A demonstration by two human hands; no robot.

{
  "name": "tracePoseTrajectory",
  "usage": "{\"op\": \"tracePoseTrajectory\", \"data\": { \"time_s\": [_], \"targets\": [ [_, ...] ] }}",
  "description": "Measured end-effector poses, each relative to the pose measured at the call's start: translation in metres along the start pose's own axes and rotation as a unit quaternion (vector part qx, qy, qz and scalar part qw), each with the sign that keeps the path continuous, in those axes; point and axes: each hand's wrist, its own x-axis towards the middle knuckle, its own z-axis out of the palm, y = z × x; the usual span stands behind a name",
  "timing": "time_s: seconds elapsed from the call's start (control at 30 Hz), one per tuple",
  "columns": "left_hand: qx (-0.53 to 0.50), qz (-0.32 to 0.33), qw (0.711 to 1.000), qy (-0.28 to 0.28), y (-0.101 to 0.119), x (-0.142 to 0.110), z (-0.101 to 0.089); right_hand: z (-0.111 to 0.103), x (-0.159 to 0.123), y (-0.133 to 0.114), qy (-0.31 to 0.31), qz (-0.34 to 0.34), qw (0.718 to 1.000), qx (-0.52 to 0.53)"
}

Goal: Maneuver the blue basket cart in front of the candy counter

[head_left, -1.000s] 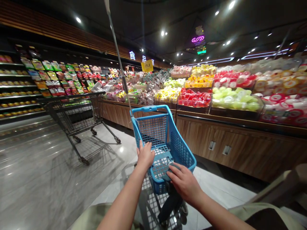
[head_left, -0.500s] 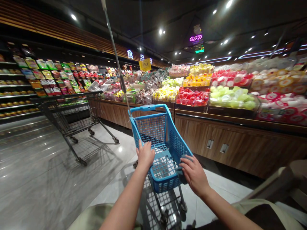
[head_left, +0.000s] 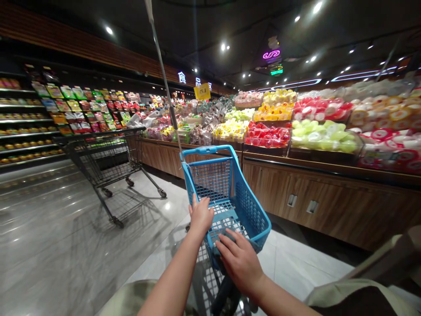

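A small blue plastic shopping cart [head_left: 230, 193] stands in front of me in a shop aisle, its basket empty. My left hand [head_left: 201, 217] grips the cart's near left rim with the fingers curled over it. My right hand [head_left: 240, 259] lies on the near edge of the basket, fingers wrapped over a dark handle. A thin metal pole [head_left: 164, 83] rises from the cart's front left corner.
A black wire trolley [head_left: 105, 158] stands on the glossy floor to the left. A long wooden counter [head_left: 329, 197] with bins of coloured wrapped sweets [head_left: 266, 134] runs along the right. Shelves of packets [head_left: 66, 109] line the far left wall.
My right hand slid left along the cart's near edge, from the right corner toward the middle. My left hand kept its hold.
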Motion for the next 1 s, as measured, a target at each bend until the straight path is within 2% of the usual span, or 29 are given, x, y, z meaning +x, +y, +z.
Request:
{"op": "tracePoseTrajectory", "data": {
  "time_s": [0.2,0.5,0.6,0.7,0.83,1.0],
  "targets": [
    [-0.006,0.007,1.000,-0.014,-0.003,0.002,-0.001,-0.013,-0.008,0.030,-0.043,-0.054,0.998,0.003],
    [-0.006,0.001,1.000,-0.021,0.001,0.005,0.000,-0.044,-0.030,0.108,-0.079,-0.040,0.996,-0.026],
    [-0.005,0.002,1.000,-0.021,0.004,0.005,0.001,-0.048,-0.034,0.123,-0.070,-0.024,0.997,-0.032],
    [-0.004,0.003,1.000,-0.017,0.007,0.005,0.001,-0.044,-0.035,0.118,-0.039,0.015,0.999,-0.033],
    [0.001,0.001,1.000,-0.012,0.008,0.005,0.000,-0.034,-0.029,0.088,-0.013,0.076,0.997,-0.031],
    [0.005,0.009,1.000,-0.012,0.002,0.002,-0.002,-0.025,-0.022,0.052,0.005,0.057,0.998,-0.002]
  ]
}}
